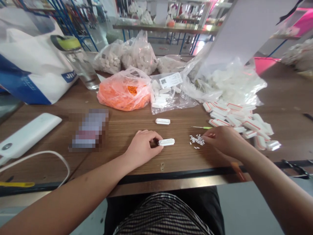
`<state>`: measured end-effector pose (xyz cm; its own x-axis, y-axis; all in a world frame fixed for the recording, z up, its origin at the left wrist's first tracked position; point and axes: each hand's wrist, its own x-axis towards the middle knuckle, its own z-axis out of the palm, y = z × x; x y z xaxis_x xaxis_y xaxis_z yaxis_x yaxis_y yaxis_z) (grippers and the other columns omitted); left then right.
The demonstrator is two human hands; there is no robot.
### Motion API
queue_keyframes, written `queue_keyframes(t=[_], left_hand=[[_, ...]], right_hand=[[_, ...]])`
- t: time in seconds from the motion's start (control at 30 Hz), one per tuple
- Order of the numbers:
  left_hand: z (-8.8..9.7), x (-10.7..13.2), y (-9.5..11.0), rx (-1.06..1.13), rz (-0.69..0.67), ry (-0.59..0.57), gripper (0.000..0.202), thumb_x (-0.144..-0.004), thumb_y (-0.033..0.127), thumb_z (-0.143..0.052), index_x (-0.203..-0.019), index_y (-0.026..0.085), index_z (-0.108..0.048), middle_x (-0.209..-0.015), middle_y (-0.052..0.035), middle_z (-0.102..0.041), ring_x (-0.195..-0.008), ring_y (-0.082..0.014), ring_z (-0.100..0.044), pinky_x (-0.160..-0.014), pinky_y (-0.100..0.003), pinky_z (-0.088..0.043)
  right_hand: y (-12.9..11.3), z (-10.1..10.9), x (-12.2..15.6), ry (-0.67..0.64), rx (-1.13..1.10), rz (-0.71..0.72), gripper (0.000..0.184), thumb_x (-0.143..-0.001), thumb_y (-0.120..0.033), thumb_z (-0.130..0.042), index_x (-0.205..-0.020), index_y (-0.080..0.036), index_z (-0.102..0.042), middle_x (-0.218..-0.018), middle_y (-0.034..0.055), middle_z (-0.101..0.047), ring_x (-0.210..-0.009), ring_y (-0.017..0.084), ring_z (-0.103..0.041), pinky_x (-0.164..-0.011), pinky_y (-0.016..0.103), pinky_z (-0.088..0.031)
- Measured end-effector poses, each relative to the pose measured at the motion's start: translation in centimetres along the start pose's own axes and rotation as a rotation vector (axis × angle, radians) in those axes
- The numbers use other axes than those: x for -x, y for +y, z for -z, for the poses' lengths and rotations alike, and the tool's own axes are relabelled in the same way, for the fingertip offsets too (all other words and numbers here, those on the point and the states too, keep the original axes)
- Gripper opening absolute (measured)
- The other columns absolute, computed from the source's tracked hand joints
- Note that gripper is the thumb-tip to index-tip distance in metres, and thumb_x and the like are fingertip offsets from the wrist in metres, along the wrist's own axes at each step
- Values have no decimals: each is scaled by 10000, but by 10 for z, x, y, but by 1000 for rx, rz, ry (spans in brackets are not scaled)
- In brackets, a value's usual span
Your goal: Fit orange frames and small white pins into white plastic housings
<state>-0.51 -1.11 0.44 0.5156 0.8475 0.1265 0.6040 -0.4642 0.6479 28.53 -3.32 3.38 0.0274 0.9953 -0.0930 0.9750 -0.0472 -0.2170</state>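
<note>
Between the thumb and fingers of my left hand is a white multi-hole connector housing, gripped at its left end. A second white connector housing lies just beyond it on the table. My right hand has its thumb and fingertips pinched together at the right edge of a small heap of tiny white plastic pieces. Whether a piece is between those fingertips is too small to see. Behind the heap lies a thin pick with a green handle, its metal tip pointing left, partly hidden by my right hand.
White housings with orange edges are piled at the right. Along the back stand an orange-filled bag, a labelled clear bag, more plastic bags and a water bottle. A blurred-out phone-like item and a white power bank lie left.
</note>
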Motion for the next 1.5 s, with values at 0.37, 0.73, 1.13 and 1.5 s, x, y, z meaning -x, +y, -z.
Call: queue_keyframes(t=[0.37, 0.73, 1.13, 1.5], left_hand=[[0, 0, 2, 11, 29, -4, 96, -730, 238, -680, -824, 235, -667, -743, 40, -667, -728, -162, -572, -800, -355, -361], [0, 1, 2, 28, 32, -3, 92, -737, 246, -688, -827, 241, -669, -735, 44, -665, -732, -166, -572, -812, -363, -365], [0, 1, 3, 24, 31, 9, 67, -744, 254, -685, -799, 227, -657, -711, 45, -654, -721, -162, -571, -800, -357, -369], [-3, 0, 1, 41, 35, 18, 95, -732, 247, -689, -823, 235, -663, -731, 50, -666, -721, -160, -574, -818, -362, -370]], right_hand=[[-29, 2, 3, 25, -458, 57, 180, -749, -340, -618, -674, -193, -690, -643, 12, -696, -572, 145, -597, -547, 259, -443], [-96, -20, -9, -65, -457, 501, 125, -785, -164, -588, -682, -178, -658, -620, -16, -630, -549, 94, -526, -598, 263, -409], [-100, -27, -11, 34, -354, 567, 122, -797, -184, -592, -685, -192, -641, -622, -22, -639, -613, 117, -553, -767, 349, -396], [-96, -20, 1, 173, -89, 741, 266, -886, -197, -492, -733, -187, -709, -632, 19, -623, -651, 149, -540, -734, 341, -340]])
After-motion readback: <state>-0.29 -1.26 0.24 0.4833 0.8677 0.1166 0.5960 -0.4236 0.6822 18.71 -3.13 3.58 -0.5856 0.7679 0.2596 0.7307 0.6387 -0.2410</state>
